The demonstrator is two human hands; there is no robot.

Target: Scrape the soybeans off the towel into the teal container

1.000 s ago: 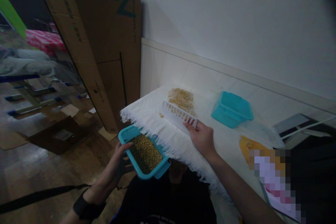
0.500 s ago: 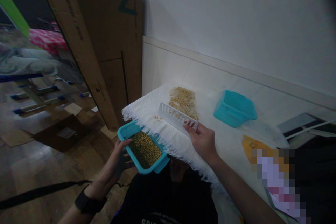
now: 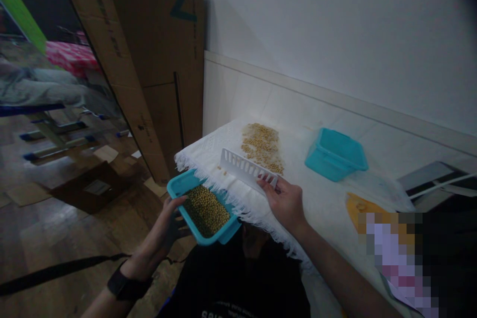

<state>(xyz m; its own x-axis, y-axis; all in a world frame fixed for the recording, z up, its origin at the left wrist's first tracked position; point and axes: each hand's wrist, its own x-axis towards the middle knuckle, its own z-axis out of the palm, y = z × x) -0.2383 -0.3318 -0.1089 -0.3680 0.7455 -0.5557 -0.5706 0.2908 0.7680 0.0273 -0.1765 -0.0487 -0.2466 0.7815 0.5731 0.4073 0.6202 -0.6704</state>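
My left hand [image 3: 172, 218] grips the left rim of a turquoise plastic container [image 3: 181, 184], thumb over the edge, the other fingers partly hidden beneath. Soybeans [image 3: 208, 211] cover its bottom. It sits just below the fringed edge of a white cloth [image 3: 208, 146], which overlaps its far rim. In my right hand [image 3: 285, 203] is a white slotted plastic strip [image 3: 242, 170], held by its right end and standing on edge upon the cloth. Beyond the strip more soybeans [image 3: 263, 141] lie spread in a patch. A few loose beans are on the near side of it.
A second turquoise container [image 3: 335, 154] stands on the table to the right. Near it lie an orange item [image 3: 363, 206] and a grey and black object [image 3: 428, 179]. A tall cardboard box [image 3: 149, 59] rises at the left. Behind the box a person's legs [image 3: 55, 89] show.
The slotted strip and my right hand have shifted slightly towards me and to the left. My left hand and its container stay nearly still. The view has turned a little.
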